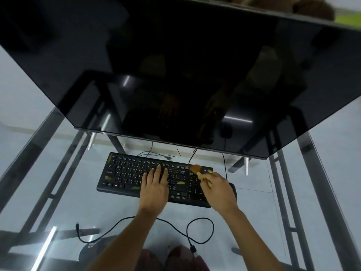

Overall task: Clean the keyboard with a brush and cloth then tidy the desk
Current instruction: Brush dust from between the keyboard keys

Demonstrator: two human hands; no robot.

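- Centrally, a black keyboard (148,176) lies on the glass worktop (82,208), just below a dark monitor (175,75); yellowish smears mark several keys
- left hand (155,187) rests flat on the middle keys, fingers straight and holding nothing
- right hand (217,189) grips a small brush (197,171); its orange bristles touch the keyboard's upper right corner
- a black cable (175,227) loops across the glass near the forearms; no cloth is seen

Monitor (175,65) low over keyboard (127,173)
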